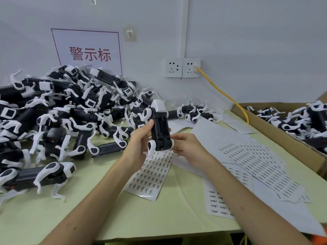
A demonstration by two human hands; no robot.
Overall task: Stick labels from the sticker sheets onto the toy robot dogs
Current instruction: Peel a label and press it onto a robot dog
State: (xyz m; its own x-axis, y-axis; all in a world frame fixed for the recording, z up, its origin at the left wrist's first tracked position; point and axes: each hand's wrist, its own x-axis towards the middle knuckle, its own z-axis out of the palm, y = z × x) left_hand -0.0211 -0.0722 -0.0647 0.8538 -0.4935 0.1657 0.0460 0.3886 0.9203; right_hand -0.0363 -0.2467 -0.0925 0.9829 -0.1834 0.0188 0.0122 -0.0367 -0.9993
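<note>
Gripping toy robot dog mid-body with left hand, fingers wrapped behind, thumb on its side. Pinching its near end with right hand, fingers curled at the hip. Held belly-up in the air, battery bay facing the camera, white head pointing toward the wall. Just below: sticker sheet flat on pale green table. To the right: more sheets, fanned and overlapping. Far right: cardboard box holding more dogs. To the left: pile of dogs against the wall. Behind: red-lettered sign, twin sockets, yellow cable plugged in.
</note>
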